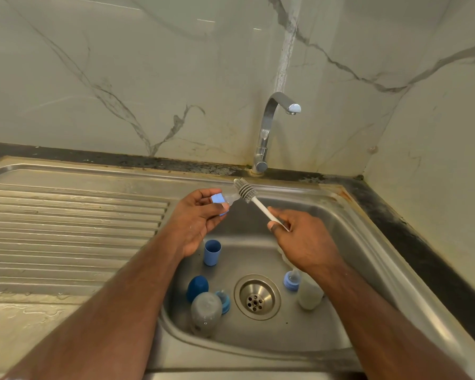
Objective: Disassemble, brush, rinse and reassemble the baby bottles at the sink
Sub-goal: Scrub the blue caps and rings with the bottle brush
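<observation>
1. Head view, the hands: the left hand [196, 215] pinches a light-blue collar [218, 200] with its clear teat [232, 199] pointing right, held above the far edge of the sink [373, 242]; the right hand [303, 239] has its fingers curled round the white handle of the bottle brush [246, 191], whose grey bristled head touches the teat's tip.

2. Handling, as I judge it: the collar is stiff, light plastic, safest gripped by its ribbed rim as now; the teat looks soft and thin, so it will likely buckle under hard brushing and slip when wet; the brush is light, its bristles flexible, and a grip lower on the handle gives reach, one higher up gives control.

3. Head view, the count in the basin: two bottles, a grey one [205, 311] lying left of the drain [257, 296] and a cloudy one [309, 294] right of it, partly under the right forearm; two further blue collars, one [224, 301] beside the grey bottle, one [291, 281] against the cloudy one; one dark-blue domed cap [197, 287]; one light-blue cup-shaped cap [212, 252], standing mouth up.

4. One tap [274, 124] stands behind the basin; no water runs from it.
</observation>
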Available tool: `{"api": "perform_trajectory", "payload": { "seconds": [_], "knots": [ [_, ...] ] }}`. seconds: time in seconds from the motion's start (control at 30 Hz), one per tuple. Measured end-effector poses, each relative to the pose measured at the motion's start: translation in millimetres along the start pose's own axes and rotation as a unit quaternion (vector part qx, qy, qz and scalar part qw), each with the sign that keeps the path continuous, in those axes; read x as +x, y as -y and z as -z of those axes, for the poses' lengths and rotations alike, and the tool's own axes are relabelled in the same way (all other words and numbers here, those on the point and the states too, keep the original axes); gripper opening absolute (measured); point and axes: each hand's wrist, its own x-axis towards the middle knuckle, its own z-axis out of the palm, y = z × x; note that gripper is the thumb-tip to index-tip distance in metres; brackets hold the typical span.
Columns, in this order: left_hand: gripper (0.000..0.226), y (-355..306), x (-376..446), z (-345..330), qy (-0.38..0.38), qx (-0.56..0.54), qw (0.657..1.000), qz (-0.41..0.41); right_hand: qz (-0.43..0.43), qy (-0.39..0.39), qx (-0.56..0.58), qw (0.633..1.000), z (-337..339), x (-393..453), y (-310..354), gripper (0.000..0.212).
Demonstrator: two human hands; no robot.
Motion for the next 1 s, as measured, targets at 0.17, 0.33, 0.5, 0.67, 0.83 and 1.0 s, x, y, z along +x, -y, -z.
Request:
{"api": "perform_trajectory", "payload": {
  "seconds": [0.17,0.33,0.5,0.67,0.83,1.0],
  "knots": [
    [0.037,-0.3,-0.6,-0.2,0.004,0.007,1.0,-0.012,0.016,0.019,0.003,1.0,-1.5,-2.2,3.9,0.043],
    [0.032,1.2,3.7,4.4,0.006,-0.02,1.0,-0.015,0.022,0.032,0.027,0.999,-9.9,-2.1,6.9,0.042],
    [0.032,1.9,4.1,5.4,0.008,-0.019,1.0,-0.007,0.003,-0.007,0.034,0.999,-0.6,2.4,1.0,0.039],
    [0.038,2.5,3.6,5.5,0.023,0.012,1.0,-0.009,0.007,0.013,0.046,0.999,-2.8,1.0,-0.5,0.04],
    [0.039,4.0,3.5,5.1,0.042,0.023,0.999,-0.013,0.004,0.033,0.027,0.999,-7.5,3.0,-5.2,0.04],
    [0.039,3.6,3.6,4.4,0.04,0.008,0.999,-0.009,0.005,0.007,0.041,0.999,-5.2,5.8,-6.6,0.04]
  ]
}}
